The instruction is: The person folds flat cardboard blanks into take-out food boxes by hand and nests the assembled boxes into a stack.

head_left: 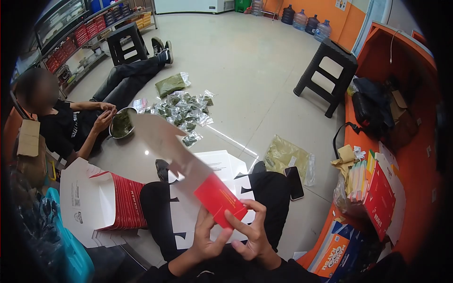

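My left hand (205, 238) and my right hand (251, 232) both grip the red end of a flat cardboard box blank (218, 194). The left hand's fingers are closed on its lower edge, and the right thumb and fingers pinch its near corner. Its grey far part is tilted up and smeared by motion. White cardboard sheets (188, 221) with slotted edges lie across my lap, under my hands. Left of my knee stand stacked red-and-white cardboard blanks (127, 200), partly folded open.
At left a co-worker (71, 122) sits by a metal bowl (121, 134) of green stuff. Small filled plastic bags (181, 111) lie beyond. A phone (293, 183) and plastic packaging (285, 153) lie right of my knee; a black stool (328, 75) stands farther off.
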Tool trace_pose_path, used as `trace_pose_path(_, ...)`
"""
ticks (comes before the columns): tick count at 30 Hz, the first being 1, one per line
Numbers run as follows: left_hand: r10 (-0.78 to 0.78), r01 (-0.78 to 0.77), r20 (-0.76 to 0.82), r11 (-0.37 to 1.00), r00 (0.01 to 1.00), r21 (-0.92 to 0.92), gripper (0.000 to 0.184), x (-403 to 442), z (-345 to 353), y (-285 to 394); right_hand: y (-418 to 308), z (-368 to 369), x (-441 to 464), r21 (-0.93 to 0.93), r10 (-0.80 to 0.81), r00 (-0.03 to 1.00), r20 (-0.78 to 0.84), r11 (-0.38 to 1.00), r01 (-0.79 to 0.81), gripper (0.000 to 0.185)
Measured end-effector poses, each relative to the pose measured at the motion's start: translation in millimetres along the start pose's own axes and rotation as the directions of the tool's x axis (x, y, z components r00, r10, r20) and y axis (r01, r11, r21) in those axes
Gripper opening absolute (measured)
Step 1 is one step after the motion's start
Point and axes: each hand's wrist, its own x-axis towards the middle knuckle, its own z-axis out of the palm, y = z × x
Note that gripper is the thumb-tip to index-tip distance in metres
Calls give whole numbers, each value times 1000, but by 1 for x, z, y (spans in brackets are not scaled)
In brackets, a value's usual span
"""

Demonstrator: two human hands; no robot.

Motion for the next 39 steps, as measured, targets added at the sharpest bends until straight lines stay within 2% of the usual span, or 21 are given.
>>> trace_pose_path(2, 81, -111, 97, 926, 992, 360, 28, 7, -8, 6, 7, -3, -5, 87, -3, 1000, 5, 996, 2, 56)
trace_pose_path(3, 70, -87, 62, 930, 996, 357, 22, 11, -8, 16, 13, -3, -8, 173, 2, 1000, 11, 985, -4, 57)
trace_pose_path(4, 75, -92, 61, 929, 995, 357, 22, 13, -11, 23, 20, 0, -10, 284, 39, 993, -107, 959, -7, 55)
trace_pose_path(6, -40, -45, 208, 920, 977, 389, 23, 13, -24, 34, 19, -3, -3, 351, 180, 961, -208, 931, -98, 51)
trace_pose_path(8, -38, -61, 252, 926, 967, 373, 23, 12, -34, 36, 23, -7, 9, 299, 170, 942, -290, 951, -79, 49)
trace_pose_path(9, -126, 20, 299, 942, 946, 334, 23, 9, -38, 37, 32, -5, 11, 280, 143, 938, -317, 959, -51, 47)
trace_pose_path(10, -206, 101, 348, 949, 915, 298, 23, 7, -43, 37, 32, -6, 13, 282, 147, 940, -308, 958, -57, 47)
trace_pose_path(11, -202, 76, 428, 953, 881, 294, 23, 6, -50, 33, 31, -7, 19, 266, 142, 949, -280, 962, -66, 46)
trace_pose_path(16, -321, 187, 458, 931, 829, 314, 26, 3, -69, 27, 40, -3, 23, 207, 181, 975, -128, 966, -152, 45)
trace_pose_path(18, -401, 300, 460, 912, 792, 279, 30, 3, -75, 27, 38, -5, 24, 220, 170, 978, -121, 965, -141, 43)
trace_pose_path(20, -404, 297, 491, 912, 772, 283, 31, 4, -77, 28, 27, -9, 26, 242, 96, 995, 10, 965, -96, 39)
trace_pose_path(22, -426, 358, 583, 904, 692, 235, 32, 6, -77, 31, 21, -6, 26, 232, 106, 993, 44, 966, -114, 37)
trace_pose_path(24, -437, 345, 587, 899, 681, 268, 32, 5, -79, 29, 14, -5, 29, 118, 53, 991, 125, 991, -68, 37)
trace_pose_path(25, -448, 332, 590, 894, 672, 301, 32, 5, -80, 28, 13, -2, 28, 199, 106, 986, 131, 971, -130, 33)
trace_pose_path(29, -472, 367, 604, 881, 642, 297, 32, 7, -80, 26, 9, -5, 28, 150, 96, 984, 152, 981, -119, 31)
trace_pose_path(31, -272, 112, 656, 955, 703, 276, 32, 8, -77, 21, 8, -5, 30, 146, 61, 976, 208, 985, -93, 28)
trace_pose_path(32, -272, 112, 656, 955, 704, 275, 32, 8, -76, 17, 9, -5, 30, 145, 61, 976, 209, 985, -92, 28)
trace_pose_path(34, -183, -40, 637, 947, 749, 319, 33, 8, -74, 10, 13, -4, 30, 105, 19, 973, 230, 993, -44, 28)
trace_pose_path(35, -184, -37, 637, 947, 748, 318, 33, 8, -74, 11, 15, -4, 29, 104, 22, 973, 230, 993, -47, 28)
trace_pose_path(37, -347, 87, 656, 914, 670, 395, 34, 11, -75, 11, 18, -4, 29, 16, 21, 970, 242, 1000, -26, 29)
trace_pose_path(39, -372, 124, 678, 914, 634, 386, 34, 13, -79, 9, 22, -4, 24, 86, 11, 964, 267, 996, -35, 29)
